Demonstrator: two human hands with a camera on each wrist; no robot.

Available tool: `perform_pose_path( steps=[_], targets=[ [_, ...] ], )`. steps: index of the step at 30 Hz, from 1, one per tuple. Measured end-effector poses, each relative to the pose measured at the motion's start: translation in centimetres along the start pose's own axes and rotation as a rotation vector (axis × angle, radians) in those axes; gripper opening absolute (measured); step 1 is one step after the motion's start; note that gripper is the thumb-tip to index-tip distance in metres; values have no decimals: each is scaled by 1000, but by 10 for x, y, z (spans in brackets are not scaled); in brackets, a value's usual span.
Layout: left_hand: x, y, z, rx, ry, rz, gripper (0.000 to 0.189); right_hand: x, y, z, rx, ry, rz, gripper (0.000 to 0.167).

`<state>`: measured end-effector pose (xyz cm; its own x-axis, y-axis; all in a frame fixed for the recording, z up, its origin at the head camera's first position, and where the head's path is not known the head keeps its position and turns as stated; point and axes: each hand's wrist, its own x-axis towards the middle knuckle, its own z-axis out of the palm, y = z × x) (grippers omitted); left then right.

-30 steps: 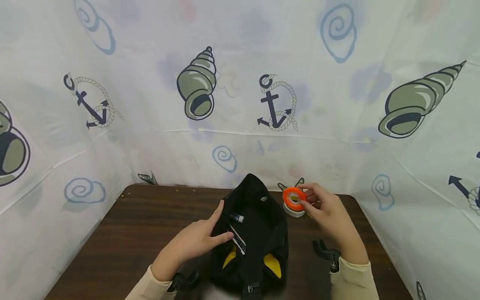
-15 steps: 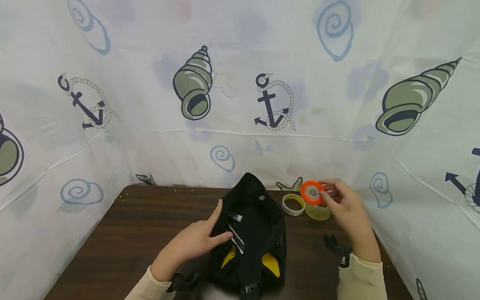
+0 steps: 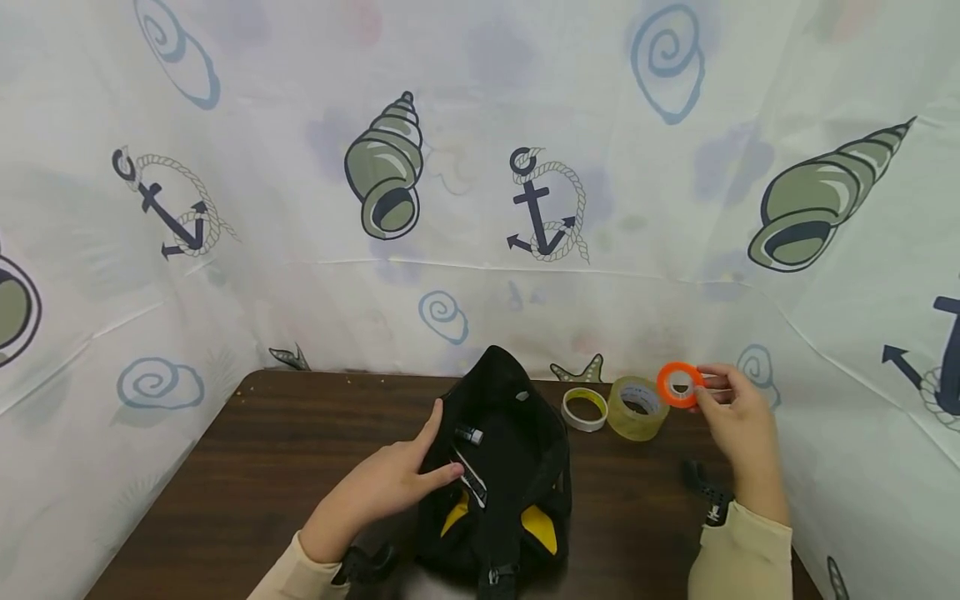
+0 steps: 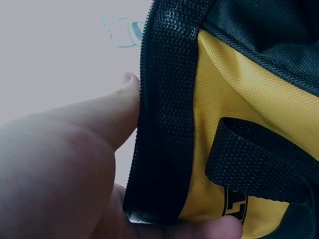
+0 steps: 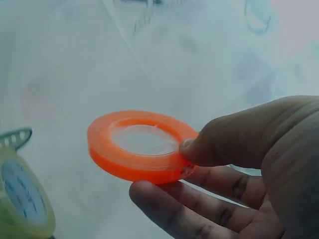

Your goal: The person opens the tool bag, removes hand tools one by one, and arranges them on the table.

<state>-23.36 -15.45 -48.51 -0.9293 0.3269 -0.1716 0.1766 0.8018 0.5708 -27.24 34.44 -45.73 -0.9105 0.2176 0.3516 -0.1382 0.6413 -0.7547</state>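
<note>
A black and yellow bag point(image 3: 517, 467) stands with its mouth gaping on the brown table. My left hand point(image 3: 382, 483) grips its left rim, thumb over the edge; the left wrist view shows the zippered black edge point(image 4: 167, 109) between thumb and fingers. My right hand point(image 3: 738, 417) pinches a roll of orange tape point(image 3: 679, 385) by its side, above the table's back right. In the right wrist view the thumb lies on top of the orange roll point(image 5: 107, 154), fingers beneath. Left of it, a wide clear tape roll point(image 3: 637, 421) and a thin white tape roll point(image 3: 584, 421) sit side by side.
Inside the bag lie a small dark cylinder with a pale end point(image 3: 469, 435) and a narrow item with a white edge point(image 3: 471, 482). The wooden table point(image 3: 247, 467) ends against a white cloth backdrop point(image 3: 480, 317) printed with shells and anchors.
My right hand has carried the orange tape roll rightward, away from the white roll and past the clear one, which is now uncovered. The left hand stays on the bag's rim.
</note>
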Motion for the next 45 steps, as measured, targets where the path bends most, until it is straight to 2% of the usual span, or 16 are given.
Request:
perform_pose_path(
  steps=[8, 14, 17, 20, 27, 32, 38, 45],
  targets=[
    [0, -1, -1, 0, -15, 5, 106, 6, 40, 2, 222, 54, 190, 48],
    [1, -2, 0, -2, -16, 10, 107, 6, 67, 4, 417, 151, 337, 44],
    [1, -2, 0, 2, -11, 7, 107, 8, 77, 8, 480, 188, 362, 41],
    [1, -3, 1, 5, -8, 7, 106, 9, 85, 13, 494, 193, 375, 38],
    [1, -1, 0, 4, -3, 7, 107, 9, 100, 23, 606, 205, 452, 39],
    [2, -1, 0, 8, -1, 6, 107, 10, 111, 31, 700, 257, 451, 39],
    [2, 0, 0, 19, 2, 4, 108, 11, 122, 41, 727, 244, 445, 37],
    [1, 0, 0, 15, -3, 5, 107, 6, 132, 45, 598, 206, 499, 42]
  ],
)
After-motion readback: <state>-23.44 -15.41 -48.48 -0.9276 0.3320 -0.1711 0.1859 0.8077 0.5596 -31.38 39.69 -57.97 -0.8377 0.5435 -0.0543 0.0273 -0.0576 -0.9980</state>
